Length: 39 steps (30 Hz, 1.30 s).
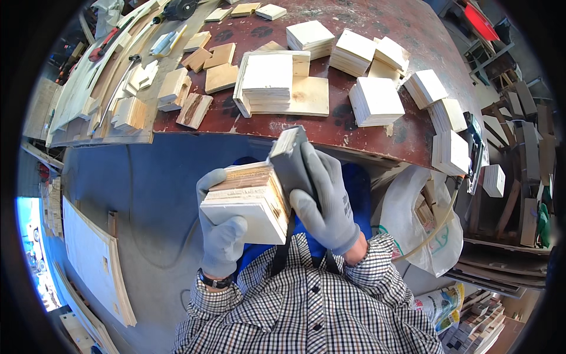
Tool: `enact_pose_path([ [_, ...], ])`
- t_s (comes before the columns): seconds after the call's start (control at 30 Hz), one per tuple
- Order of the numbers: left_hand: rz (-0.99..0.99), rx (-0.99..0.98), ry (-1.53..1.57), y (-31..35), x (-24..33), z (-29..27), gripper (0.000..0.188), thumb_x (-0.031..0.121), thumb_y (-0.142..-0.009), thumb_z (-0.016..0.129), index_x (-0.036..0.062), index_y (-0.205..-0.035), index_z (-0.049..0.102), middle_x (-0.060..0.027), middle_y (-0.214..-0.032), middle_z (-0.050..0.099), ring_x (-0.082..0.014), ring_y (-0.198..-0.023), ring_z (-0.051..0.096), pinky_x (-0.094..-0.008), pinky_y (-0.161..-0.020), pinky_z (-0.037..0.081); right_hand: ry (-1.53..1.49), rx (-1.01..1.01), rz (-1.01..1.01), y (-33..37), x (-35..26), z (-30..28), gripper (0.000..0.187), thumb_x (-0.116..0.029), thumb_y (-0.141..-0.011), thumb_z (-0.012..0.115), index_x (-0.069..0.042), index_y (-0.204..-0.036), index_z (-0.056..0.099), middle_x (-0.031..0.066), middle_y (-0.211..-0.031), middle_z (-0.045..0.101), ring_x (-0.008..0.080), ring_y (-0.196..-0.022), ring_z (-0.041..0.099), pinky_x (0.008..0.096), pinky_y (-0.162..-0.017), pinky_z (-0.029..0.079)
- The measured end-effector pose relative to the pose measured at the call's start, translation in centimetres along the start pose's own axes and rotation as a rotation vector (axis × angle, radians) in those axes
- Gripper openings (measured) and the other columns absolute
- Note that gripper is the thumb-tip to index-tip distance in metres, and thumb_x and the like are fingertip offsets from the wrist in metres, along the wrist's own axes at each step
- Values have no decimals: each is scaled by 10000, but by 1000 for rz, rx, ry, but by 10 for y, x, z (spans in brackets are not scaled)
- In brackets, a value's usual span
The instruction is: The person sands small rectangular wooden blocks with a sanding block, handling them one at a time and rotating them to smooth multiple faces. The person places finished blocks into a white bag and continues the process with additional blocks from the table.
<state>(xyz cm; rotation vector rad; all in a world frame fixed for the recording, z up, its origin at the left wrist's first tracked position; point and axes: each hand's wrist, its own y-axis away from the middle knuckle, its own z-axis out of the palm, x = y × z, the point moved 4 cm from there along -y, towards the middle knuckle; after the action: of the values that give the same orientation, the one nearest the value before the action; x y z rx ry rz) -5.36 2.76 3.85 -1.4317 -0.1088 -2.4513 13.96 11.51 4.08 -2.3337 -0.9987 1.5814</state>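
Observation:
My left hand (pixel 221 239), in a grey glove, grips a block of stacked plywood pieces (pixel 250 197) with a pale top face and layered edges. In my right hand (pixel 330 200), gloved alike, is a sanding block (pixel 290 162), dark grey on its face and pale and layered at its end. Its dark side lies against or very close to the right edge of the plywood block; I cannot tell whether they touch. Both things are held above my lap, just in front of the table edge. The fingers of my left hand behind the block are partly hidden.
Several plywood block stacks (pixel 376 101) stand on the dark red table (pixel 413 29), beside a plywood corner jig (pixel 312 97). A black tool with a hose (pixel 473 144) rests at the right edge. A white sack (pixel 421 218) of wood pieces stands below; plywood sheets (pixel 97 259) lean at left.

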Motion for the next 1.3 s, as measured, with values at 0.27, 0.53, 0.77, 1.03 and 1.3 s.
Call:
enact_pose_path([
  [0.27,-412,289,364,7,-33,-18,685,481,-1035,715,154,-1582,462,-86,-1470,605,-227,-1357,595,-438,-1123,538,67,-194,-72,4,-21,1,698,-379,-985,697,-30,-1565,529,282,-1382,556,413,-1194,596,485,-1051,477],
  [0.53,-251,339,-72,-18,-35,-37,553,339,-1007,733,49,-1441,553,-130,-1338,662,-254,-1110,703,-371,-991,594,-115,-170,115,5,-1,-22,719,-308,-977,698,18,-1581,485,269,-1390,563,396,-1199,634,450,-1031,524],
  [0.77,-247,87,-217,-18,-40,-4,568,437,-1071,618,77,-1498,516,-133,-1381,646,-273,-1235,668,-416,-1062,560,76,-210,24,-30,1,-14,697,-366,-992,683,-59,-1591,502,275,-1369,565,445,-1219,593,491,-1077,477],
  [1.03,-407,-11,-6,-6,-50,-2,728,636,-1130,346,101,-1622,386,-143,-1533,550,-288,-1429,546,-465,-1215,466,74,-139,-126,-9,-15,-20,686,-407,-952,728,-124,-1557,571,263,-1430,563,413,-1214,616,506,-1059,472],
  [1.3,-615,276,501,7,-73,-11,694,670,-1110,365,152,-1542,527,-149,-1441,600,-329,-1290,586,-539,-1075,494,259,-14,135,1,40,-2,687,-372,-958,736,-58,-1540,549,257,-1358,583,417,-1179,611,522,-1021,485],
])
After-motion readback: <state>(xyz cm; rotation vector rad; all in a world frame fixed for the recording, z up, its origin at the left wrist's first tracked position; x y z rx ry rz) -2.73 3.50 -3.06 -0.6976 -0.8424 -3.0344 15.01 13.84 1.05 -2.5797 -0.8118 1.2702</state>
